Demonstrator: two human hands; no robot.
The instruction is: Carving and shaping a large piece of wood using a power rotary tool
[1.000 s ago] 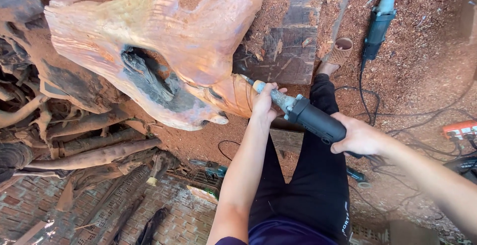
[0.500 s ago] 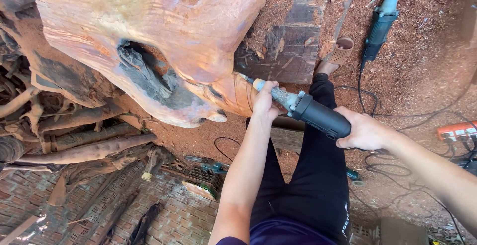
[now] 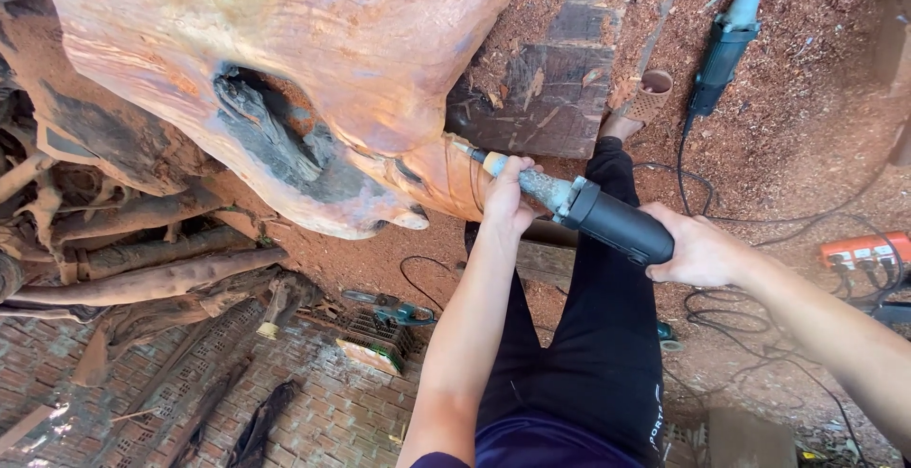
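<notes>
Right hand (image 3: pixel 697 250) clamped on rear of black die grinder (image 3: pixel 607 221). Left hand (image 3: pixel 506 197) wrapped round its grey neck, just ahead. Grinder tip touches orange wood slab (image 3: pixel 313 60) beyond left hand. Second power tool (image 3: pixel 726 41) lies well past both hands on sawdust.

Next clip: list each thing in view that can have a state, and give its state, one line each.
left hand: closed around the front neck of the power tool
right hand: gripping the tool's black rear body
power tool: held in both hands, tip against the wood; running or not, cannot tell
carved wood slab: smooth orange surface with a dark hollow
second power tool: lying unheld on the sawdust, cord attached
</notes>
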